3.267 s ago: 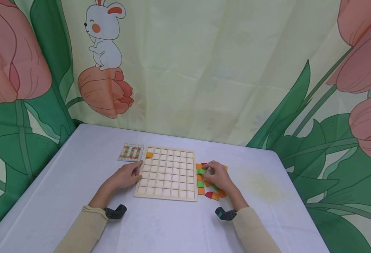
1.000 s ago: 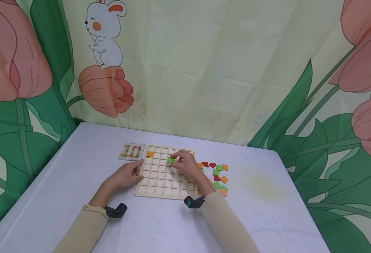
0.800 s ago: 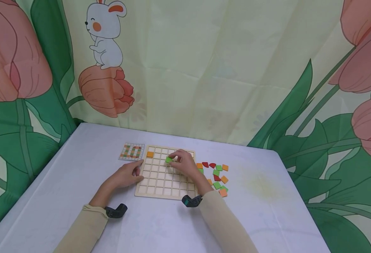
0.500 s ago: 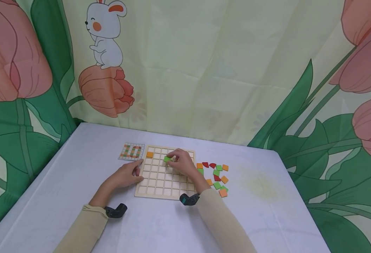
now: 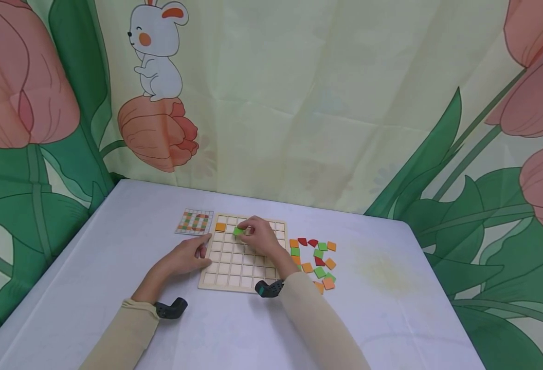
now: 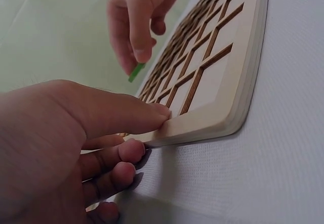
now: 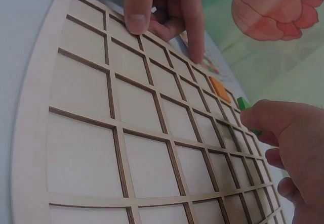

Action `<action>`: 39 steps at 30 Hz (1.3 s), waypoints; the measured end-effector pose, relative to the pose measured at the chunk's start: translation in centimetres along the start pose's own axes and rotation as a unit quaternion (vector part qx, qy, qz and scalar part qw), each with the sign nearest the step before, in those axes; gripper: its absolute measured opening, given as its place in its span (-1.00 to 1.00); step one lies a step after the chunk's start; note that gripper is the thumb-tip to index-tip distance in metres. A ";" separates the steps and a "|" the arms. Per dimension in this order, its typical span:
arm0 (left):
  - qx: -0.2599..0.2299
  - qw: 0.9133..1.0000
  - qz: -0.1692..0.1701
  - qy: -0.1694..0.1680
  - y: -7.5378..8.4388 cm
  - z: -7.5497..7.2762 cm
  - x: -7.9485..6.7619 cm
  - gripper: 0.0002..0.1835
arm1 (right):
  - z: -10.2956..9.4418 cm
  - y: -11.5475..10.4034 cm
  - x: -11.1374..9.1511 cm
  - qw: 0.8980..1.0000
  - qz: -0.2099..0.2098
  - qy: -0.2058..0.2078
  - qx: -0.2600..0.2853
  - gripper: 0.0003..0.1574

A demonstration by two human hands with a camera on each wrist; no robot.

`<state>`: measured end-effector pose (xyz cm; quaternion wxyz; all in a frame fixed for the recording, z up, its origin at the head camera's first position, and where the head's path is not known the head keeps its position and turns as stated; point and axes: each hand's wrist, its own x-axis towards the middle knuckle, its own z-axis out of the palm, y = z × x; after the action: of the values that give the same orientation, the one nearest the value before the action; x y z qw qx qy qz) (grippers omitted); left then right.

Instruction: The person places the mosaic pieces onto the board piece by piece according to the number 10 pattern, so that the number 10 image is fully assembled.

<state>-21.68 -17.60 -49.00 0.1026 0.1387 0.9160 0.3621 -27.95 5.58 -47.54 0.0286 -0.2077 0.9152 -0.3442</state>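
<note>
A square wooden grid board [image 5: 228, 268] lies on the table, an orange square tile [image 5: 220, 227] in one of its upper left cells. Between thumb and fingers my right hand [image 5: 261, 237] pinches a green square tile [image 5: 237, 231] over the board's upper part, right of the orange one. In the right wrist view the green tile [image 7: 243, 103] looks tilted, partly covered by the thumb. My left hand [image 5: 183, 257] rests at the board's left edge, its straight thumb and index finger touching the rim; in the left wrist view the other fingers [image 6: 116, 176] are loosely bent beside it.
A small printed pattern card [image 5: 194, 222] lies beyond the left hand, beside the board's upper left corner. Loose orange, green and red tiles [image 5: 319, 272] are scattered right of the board, partly behind the right forearm. A printed curtain [image 5: 290, 103] hangs behind the white table [image 5: 216, 339].
My right hand has picked the green tile from the loose pieces and carried it left over the board; lately it shifts slightly further left. The left hand stays at the board's edge.
</note>
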 end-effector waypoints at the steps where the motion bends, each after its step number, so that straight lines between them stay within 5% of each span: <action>1: 0.002 1.000 -0.001 0.000 0.0 0.0 0.0 -0.18 | 0.1 0.0 0.1 1.000 -0.002 0.001 0.000 -0.69; 20: 0.010 1.000 -0.013 0.002 0.0 0.0 -0.1 -0.23 | 1.7 0.2 1.2 1.000 0.011 0.014 -0.002 -0.68; 39: 0.002 1.000 -0.006 -0.003 -0.1 0.0 0.0 -0.23 | 2.5 -0.5 2.2 0.997 0.075 0.024 0.008 -0.73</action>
<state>-21.69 -17.69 -49.05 0.1073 0.1349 0.9174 0.3588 -29.28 2.80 -48.97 0.0346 -0.1301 0.9257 -0.3535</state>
